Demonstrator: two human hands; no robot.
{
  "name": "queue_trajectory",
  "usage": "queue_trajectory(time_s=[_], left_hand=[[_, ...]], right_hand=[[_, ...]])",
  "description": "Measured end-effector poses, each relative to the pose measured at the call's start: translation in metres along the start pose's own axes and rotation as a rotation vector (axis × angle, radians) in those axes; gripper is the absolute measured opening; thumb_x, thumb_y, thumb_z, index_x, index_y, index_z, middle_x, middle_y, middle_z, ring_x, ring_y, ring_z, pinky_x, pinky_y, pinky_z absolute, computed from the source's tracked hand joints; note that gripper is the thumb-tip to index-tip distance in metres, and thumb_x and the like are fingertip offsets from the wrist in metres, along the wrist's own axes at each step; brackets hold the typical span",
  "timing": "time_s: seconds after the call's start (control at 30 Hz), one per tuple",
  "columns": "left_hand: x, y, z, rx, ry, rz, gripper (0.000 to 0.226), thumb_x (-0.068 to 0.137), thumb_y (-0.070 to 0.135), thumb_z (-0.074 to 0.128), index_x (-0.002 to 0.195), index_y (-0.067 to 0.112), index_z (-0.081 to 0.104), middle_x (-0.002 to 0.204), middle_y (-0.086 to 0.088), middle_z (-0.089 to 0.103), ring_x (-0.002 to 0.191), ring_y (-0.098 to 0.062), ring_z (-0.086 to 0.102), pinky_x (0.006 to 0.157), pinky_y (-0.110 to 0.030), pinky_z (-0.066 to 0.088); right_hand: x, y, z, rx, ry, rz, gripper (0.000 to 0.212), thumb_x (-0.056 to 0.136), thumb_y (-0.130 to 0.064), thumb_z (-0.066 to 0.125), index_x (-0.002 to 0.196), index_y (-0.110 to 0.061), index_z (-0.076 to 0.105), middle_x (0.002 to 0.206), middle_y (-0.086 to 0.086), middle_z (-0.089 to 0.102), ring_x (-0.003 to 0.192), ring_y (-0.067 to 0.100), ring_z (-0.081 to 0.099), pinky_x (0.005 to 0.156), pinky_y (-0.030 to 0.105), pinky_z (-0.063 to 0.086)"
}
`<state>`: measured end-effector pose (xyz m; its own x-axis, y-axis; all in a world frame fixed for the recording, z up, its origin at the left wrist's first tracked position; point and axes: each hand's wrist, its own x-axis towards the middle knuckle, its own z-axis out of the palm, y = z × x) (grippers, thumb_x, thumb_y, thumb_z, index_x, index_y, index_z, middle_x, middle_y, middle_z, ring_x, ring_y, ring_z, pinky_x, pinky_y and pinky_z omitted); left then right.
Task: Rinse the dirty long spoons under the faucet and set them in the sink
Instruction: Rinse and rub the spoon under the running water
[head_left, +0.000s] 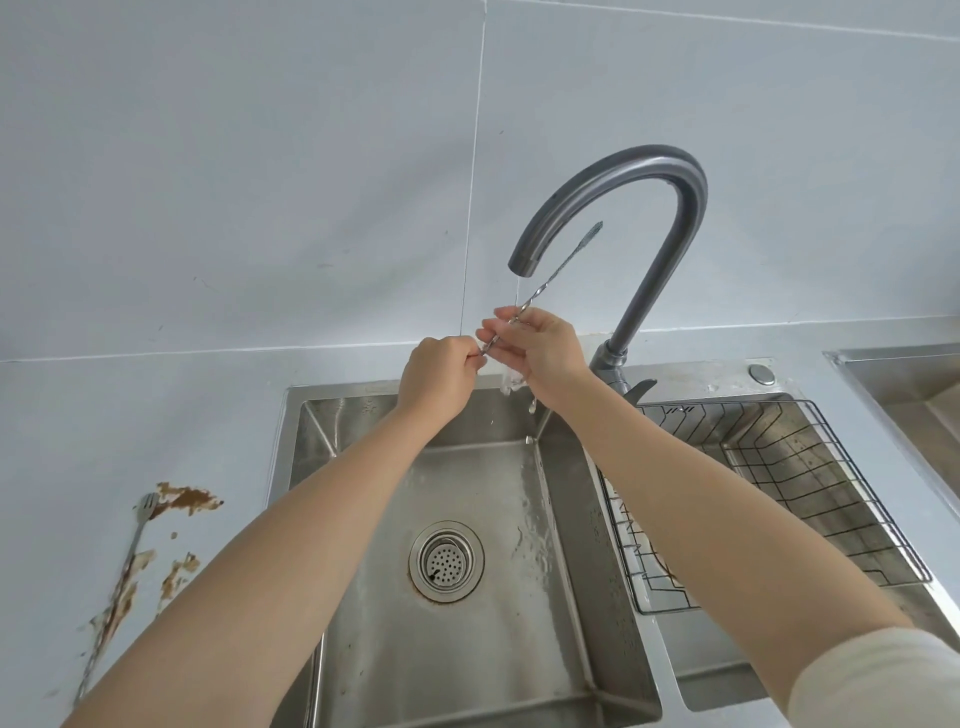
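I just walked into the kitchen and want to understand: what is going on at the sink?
A person holds a long spoon under the running faucet. The left hand pinches its lower end and the right hand grips its middle, while water runs down into the sink. Another long piece of cutlery lies on the counter to the left, among brown stains, not yet rinsed.
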<state>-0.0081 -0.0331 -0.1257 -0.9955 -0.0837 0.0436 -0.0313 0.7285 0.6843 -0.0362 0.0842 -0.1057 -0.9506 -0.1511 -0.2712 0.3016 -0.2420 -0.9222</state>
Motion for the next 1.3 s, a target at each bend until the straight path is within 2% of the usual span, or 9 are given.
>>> queue_trajectory(time_s=[0.17, 0.37, 0.47, 0.57, 0.63, 0.77, 0.87, 1.1, 1.3], left_hand=[[0.005, 0.01, 0.005, -0.08, -0.028, 0.01, 0.025, 0.093, 0.012, 0.047, 0.083, -0.003, 0.065, 0.084, -0.024, 0.07, 0.078, -0.04, 0.067, 0.077, -0.047, 0.055], [0.016, 0.03, 0.007, -0.198, -0.078, -0.029, 0.025, 0.094, 0.008, 0.043, 0.089, -0.004, 0.065, 0.079, -0.015, 0.065, 0.068, -0.031, 0.065, 0.073, -0.035, 0.053], [0.024, 0.034, 0.005, -0.307, -0.141, -0.061, 0.021, 0.094, 0.005, 0.045, 0.093, -0.002, 0.064, 0.075, -0.01, 0.063, 0.057, -0.017, 0.061, 0.067, -0.031, 0.054], [0.032, 0.036, 0.002, -0.398, -0.188, -0.062, 0.016, 0.093, 0.004, 0.049, 0.097, -0.003, 0.063, 0.066, -0.002, 0.061, 0.044, 0.001, 0.061, 0.053, -0.016, 0.051], [0.035, 0.036, -0.001, -0.461, -0.212, -0.065, 0.011, 0.092, 0.002, 0.051, 0.095, 0.0, 0.062, 0.065, 0.0, 0.06, 0.038, 0.005, 0.059, 0.048, -0.012, 0.05], [0.037, 0.033, -0.009, -0.517, -0.201, -0.075, 0.023, 0.085, 0.001, 0.061, 0.065, 0.012, 0.058, 0.059, -0.004, 0.06, 0.033, 0.002, 0.057, 0.039, -0.011, 0.047], [0.035, 0.029, -0.013, -0.468, -0.173, -0.096, 0.027, 0.082, 0.006, 0.067, 0.059, 0.011, 0.055, 0.044, 0.003, 0.06, 0.03, 0.0, 0.055, 0.04, -0.017, 0.047], [0.024, 0.026, -0.01, -0.36, -0.165, -0.077, 0.037, 0.093, 0.018, 0.052, 0.057, 0.014, 0.052, 0.053, -0.004, 0.057, 0.025, -0.001, 0.05, 0.045, -0.024, 0.047], [0.013, 0.015, -0.011, -0.492, -0.304, -0.155, 0.026, 0.093, 0.008, 0.05, 0.069, 0.015, 0.057, 0.061, -0.004, 0.058, 0.037, -0.003, 0.058, 0.049, -0.021, 0.048]], right_hand=[[0.005, -0.006, -0.006, 0.029, 0.095, -0.009, 0.025, 0.088, -0.004, 0.059, 0.065, -0.007, 0.05, 0.061, 0.005, 0.066, 0.052, 0.01, 0.067, 0.052, 0.02, 0.057], [0.012, -0.022, -0.011, 0.0, 0.137, -0.049, 0.028, 0.089, -0.006, 0.059, 0.062, -0.008, 0.049, 0.06, 0.006, 0.063, 0.052, 0.012, 0.065, 0.059, 0.024, 0.059], [0.015, -0.027, -0.014, -0.003, 0.148, -0.07, 0.028, 0.089, -0.006, 0.058, 0.062, -0.008, 0.052, 0.053, 0.001, 0.065, 0.049, 0.011, 0.063, 0.053, 0.02, 0.057], [0.017, -0.034, -0.017, -0.023, 0.154, -0.086, 0.023, 0.09, -0.006, 0.057, 0.067, -0.007, 0.056, 0.063, 0.004, 0.065, 0.047, 0.007, 0.063, 0.051, 0.017, 0.055], [0.019, -0.036, -0.017, -0.043, 0.15, -0.098, 0.02, 0.091, -0.007, 0.056, 0.071, -0.006, 0.059, 0.067, 0.005, 0.064, 0.049, 0.006, 0.064, 0.054, 0.018, 0.056], [0.022, -0.038, -0.014, -0.037, 0.102, -0.098, 0.021, 0.094, -0.006, 0.049, 0.075, -0.006, 0.058, 0.073, 0.009, 0.063, 0.064, 0.015, 0.067, 0.074, 0.028, 0.059], [0.02, -0.034, -0.009, -0.017, 0.06, -0.081, 0.024, 0.096, -0.006, 0.044, 0.076, -0.004, 0.056, 0.075, 0.011, 0.061, 0.058, 0.011, 0.068, 0.066, 0.024, 0.059], [0.015, -0.025, -0.003, -0.002, 0.033, -0.047, 0.024, 0.098, -0.007, 0.04, 0.078, -0.007, 0.053, 0.075, 0.012, 0.06, 0.055, 0.011, 0.066, 0.059, 0.02, 0.058], [0.011, -0.017, -0.002, -0.059, 0.032, -0.039, 0.011, 0.096, -0.003, 0.043, 0.096, -0.002, 0.054, 0.074, 0.011, 0.061, 0.054, 0.01, 0.067, 0.062, 0.024, 0.057]])
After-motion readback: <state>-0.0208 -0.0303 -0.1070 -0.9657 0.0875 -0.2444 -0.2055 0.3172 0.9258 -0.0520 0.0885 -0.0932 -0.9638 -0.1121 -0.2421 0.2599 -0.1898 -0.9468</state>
